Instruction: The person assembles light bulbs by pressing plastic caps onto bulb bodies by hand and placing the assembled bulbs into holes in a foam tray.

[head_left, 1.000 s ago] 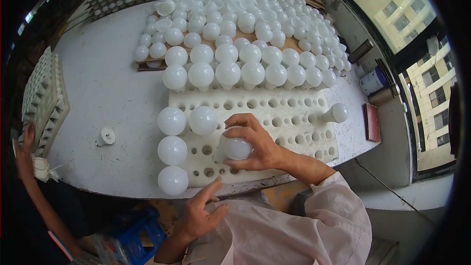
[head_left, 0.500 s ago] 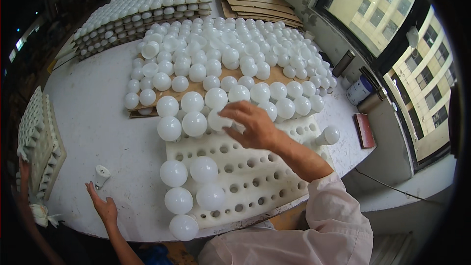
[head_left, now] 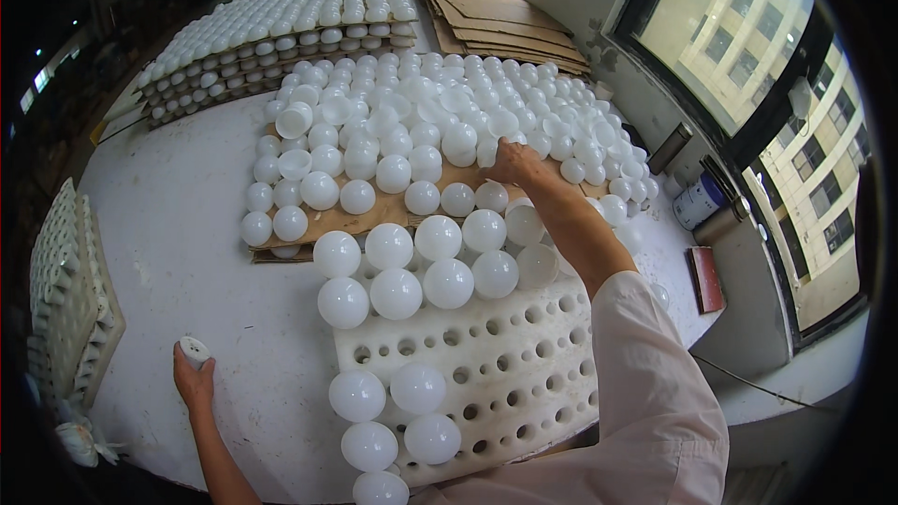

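White moulded trays [head_left: 65, 290] stand stacked at the far left edge of the counter [head_left: 178, 215]. Just right of them the left hand [head_left: 194, 382] rests low on the counter, its grip closed round a small white cap [head_left: 195, 349] pinched at the fingertips. Bare counter surface lies between this hand and the perforated foam tray [head_left: 486, 383].

Foam tray: six white bulb globes [head_left: 388, 411] sit in its near-left holes, and two rows of globes fill its far edge. Most holes in the middle and right show empty.

Behind it, a cardboard sheet [head_left: 374, 215] carries a dense field of loose globes [head_left: 402, 131], some lying mouth-up. Further back left, a stack of full layers of globes [head_left: 262, 28]; flat cardboard pile [head_left: 496, 14] at back right.

Right arm crosses the foam tray diagonally, its pale sleeve [head_left: 645, 383] hiding the tray's right corner. Right hand [head_left: 513, 164] reaches into the loose globes, fingers curled down among them; whether the grip holds a globe cannot be told, as the hand's back covers it.

Right edge: blue-and-white can [head_left: 697, 203], dark red flat object [head_left: 706, 279], window beyond.
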Available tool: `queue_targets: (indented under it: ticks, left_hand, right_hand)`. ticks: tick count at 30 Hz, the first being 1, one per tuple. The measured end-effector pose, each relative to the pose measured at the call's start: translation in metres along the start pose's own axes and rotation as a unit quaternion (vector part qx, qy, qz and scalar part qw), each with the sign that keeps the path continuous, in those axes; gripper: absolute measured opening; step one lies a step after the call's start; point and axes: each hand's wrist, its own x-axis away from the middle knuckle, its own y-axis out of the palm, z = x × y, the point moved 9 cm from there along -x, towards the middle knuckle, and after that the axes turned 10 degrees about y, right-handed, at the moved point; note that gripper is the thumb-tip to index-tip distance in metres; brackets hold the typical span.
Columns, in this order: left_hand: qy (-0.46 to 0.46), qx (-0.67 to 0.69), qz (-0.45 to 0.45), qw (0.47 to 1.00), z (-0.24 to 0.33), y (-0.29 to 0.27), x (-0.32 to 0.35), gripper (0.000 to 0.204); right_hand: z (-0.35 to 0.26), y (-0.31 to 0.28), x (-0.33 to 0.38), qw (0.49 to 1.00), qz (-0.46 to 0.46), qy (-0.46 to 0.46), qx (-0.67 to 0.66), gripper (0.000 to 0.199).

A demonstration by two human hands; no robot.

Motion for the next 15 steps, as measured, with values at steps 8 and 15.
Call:
queue_targets:
  ticks: [8, 15]
  left_hand:
    - [-0.037, 0.066, 0.088, 0.993, 0.004, -0.020, 0.024, 0.061]
    - [0.033, 0.611, 0.077, 0.787, 0.098, -0.074, 0.137, 0.060]
  right_hand:
    - [0.040, -0.052, 0.054, 0.952, -0.004, -0.087, -0.295, 0.070]
    - [0.061, -0.032, 0.195, 0.523, -0.200, -0.240, -0.793, 0.084]
